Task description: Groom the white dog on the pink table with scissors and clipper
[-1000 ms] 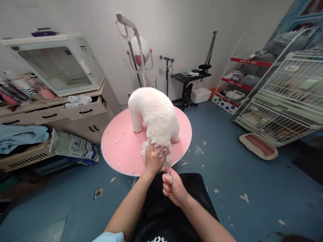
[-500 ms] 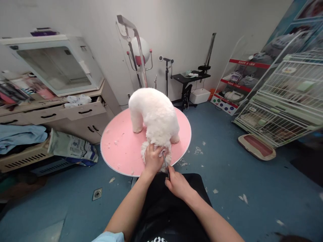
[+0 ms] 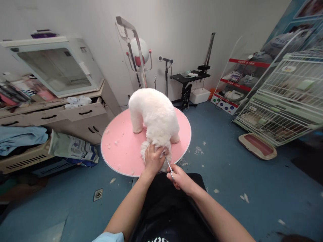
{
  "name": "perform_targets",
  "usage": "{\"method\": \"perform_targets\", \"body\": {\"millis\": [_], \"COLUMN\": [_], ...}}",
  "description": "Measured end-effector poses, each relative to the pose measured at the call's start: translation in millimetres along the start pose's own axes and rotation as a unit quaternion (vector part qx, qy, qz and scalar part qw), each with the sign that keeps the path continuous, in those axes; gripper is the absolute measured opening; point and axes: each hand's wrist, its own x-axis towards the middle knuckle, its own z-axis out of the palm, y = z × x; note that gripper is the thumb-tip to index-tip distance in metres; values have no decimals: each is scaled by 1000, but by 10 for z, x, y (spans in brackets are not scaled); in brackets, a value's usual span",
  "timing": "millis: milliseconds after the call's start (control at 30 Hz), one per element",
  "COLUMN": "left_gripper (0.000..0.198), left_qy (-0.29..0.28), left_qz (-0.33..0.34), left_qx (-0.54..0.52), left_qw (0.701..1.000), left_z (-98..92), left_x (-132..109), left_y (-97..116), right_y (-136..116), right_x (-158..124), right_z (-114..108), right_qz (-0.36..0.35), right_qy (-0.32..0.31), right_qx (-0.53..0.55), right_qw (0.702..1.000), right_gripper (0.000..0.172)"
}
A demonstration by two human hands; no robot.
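A white dog (image 3: 156, 112) stands on the round pink counter (image 3: 123, 158), its head toward the person. The left hand (image 3: 153, 159) is clamped on fur at the dog's head; the right hand (image 3: 179, 177) is closed around ring-handled scissors (image 3: 168, 163), their tip at the head, just beside the left fingers.

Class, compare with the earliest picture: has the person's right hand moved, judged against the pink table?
Yes: the right hand, holding the scissors, is slightly farther right and higher in the view, toward the pink table.
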Motion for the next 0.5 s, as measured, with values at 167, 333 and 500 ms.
{"method": "perform_targets", "body": {"millis": [167,333,500], "left_gripper": [29,25,23], "left_qy": [3,12,16], "left_qz": [6,7,3], "left_qx": [-6,-32,-60], "left_qw": [1000,999,998], "left_z": [0,-9,-24], "left_x": [2,7,25], "left_y": [-6,-19,-19], "right_y": [-97,54,170], "right_x": [14,-2,-1], "right_z": [1,27,44], "right_qz": [-2,-80,-127], "right_qy": [-7,6,21], "right_qx": [-24,-88,-200], "right_qw": [1000,993,971], "right_gripper": [28,33,30]}}
